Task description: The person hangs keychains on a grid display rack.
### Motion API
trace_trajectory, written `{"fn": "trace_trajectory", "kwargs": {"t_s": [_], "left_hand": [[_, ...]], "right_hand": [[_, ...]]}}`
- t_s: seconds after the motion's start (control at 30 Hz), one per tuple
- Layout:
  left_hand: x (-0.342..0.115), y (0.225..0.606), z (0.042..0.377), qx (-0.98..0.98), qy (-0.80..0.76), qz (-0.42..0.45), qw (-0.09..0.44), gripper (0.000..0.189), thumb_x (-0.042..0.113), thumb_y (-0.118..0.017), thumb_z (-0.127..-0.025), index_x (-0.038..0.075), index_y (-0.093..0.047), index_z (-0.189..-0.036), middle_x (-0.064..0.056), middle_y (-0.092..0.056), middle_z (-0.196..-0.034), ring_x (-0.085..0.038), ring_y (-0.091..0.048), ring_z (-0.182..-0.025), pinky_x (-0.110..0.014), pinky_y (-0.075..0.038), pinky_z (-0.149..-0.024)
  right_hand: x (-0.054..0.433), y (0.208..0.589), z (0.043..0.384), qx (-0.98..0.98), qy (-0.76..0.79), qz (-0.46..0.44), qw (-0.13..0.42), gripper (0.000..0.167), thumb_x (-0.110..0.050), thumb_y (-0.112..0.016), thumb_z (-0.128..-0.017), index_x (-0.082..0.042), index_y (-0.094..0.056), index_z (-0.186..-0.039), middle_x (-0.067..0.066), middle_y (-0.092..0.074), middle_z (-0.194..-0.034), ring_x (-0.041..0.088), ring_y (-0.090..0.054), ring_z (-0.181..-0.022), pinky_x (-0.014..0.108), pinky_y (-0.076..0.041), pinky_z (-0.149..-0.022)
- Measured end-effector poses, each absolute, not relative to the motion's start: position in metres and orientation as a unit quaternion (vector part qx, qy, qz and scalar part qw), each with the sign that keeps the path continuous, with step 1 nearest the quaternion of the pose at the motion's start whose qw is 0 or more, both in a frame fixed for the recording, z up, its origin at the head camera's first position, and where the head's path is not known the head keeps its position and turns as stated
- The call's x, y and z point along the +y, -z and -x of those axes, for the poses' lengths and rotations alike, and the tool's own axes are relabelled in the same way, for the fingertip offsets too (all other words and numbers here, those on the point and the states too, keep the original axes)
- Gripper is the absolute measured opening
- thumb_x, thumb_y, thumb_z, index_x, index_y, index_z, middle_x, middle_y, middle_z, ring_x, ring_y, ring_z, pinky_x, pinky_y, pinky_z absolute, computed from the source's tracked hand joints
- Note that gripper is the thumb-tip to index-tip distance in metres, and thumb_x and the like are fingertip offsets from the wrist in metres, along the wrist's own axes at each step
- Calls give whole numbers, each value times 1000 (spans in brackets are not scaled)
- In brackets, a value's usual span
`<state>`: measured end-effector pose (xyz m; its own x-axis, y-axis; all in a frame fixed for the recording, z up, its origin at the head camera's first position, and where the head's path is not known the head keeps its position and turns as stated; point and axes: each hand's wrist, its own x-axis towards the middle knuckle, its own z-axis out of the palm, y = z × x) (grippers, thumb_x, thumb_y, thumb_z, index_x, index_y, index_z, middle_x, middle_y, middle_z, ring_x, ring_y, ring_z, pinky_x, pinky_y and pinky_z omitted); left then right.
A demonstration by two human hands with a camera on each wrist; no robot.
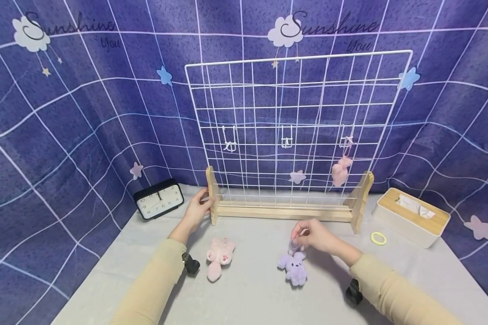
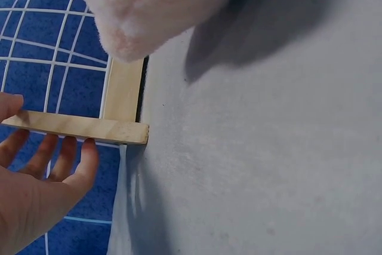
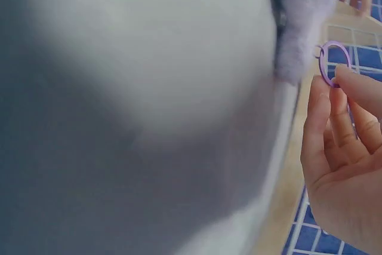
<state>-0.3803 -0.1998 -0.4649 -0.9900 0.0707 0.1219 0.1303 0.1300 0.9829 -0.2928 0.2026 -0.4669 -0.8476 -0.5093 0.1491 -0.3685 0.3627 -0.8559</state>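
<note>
With thumb and fingertips, my right hand (image 1: pixel 315 234) pinches the purple ring (image 3: pixel 335 64) of a purple plush keychain (image 1: pixel 296 269). The plush hangs below the fingers, close over the table, its face toward the head camera. My left hand (image 1: pixel 197 209) holds the left wooden foot (image 2: pixel 77 126) of a white wire grid rack (image 1: pixel 264 108), thumb on one side and fingers on the other. A pink plush keychain (image 1: pixel 221 257) lies on the table to the right of my left forearm. Another pink plush (image 1: pixel 340 171) hangs from the rack's right hook (image 1: pixel 347 141).
The left hook (image 1: pixel 230 145) and middle hook (image 1: pixel 286 142) on the grid hold nothing. A black-framed clock (image 1: pixel 159 200) stands left of the rack. To the right are a yellow ring (image 1: pixel 378 238) and a tissue box (image 1: pixel 410 219). A blue patterned curtain (image 1: pixel 85 113) hangs behind.
</note>
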Motion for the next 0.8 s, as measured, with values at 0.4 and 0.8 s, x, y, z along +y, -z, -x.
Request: {"fn": "trace_trajectory", "kwargs": {"t_s": [0.4, 0.8], "left_hand": [[-197, 462, 379, -752, 656, 62, 25, 57, 5, -56, -105, -3, -33, -156, -29, -42, -150, -47, -47, -133, -54, -51, -102], [-193, 435, 359, -743, 666, 68, 0, 58, -1, -54, -103, -9, -30, -155, -35, -38, -151, -51, -45, -134, -59, -46, -105]], "right_hand": [[214, 439, 296, 835, 489, 249, 40, 8, -3, -78, -86, -1, -73, -93, 9, -73, -90, 23, -67, -75, 25, -57, -66], [208, 418, 300, 823, 517, 233, 34, 8, -1, -75, -88, 2, -72, -95, 13, -72, -93, 25, -69, -80, 30, -61, -70]]}}
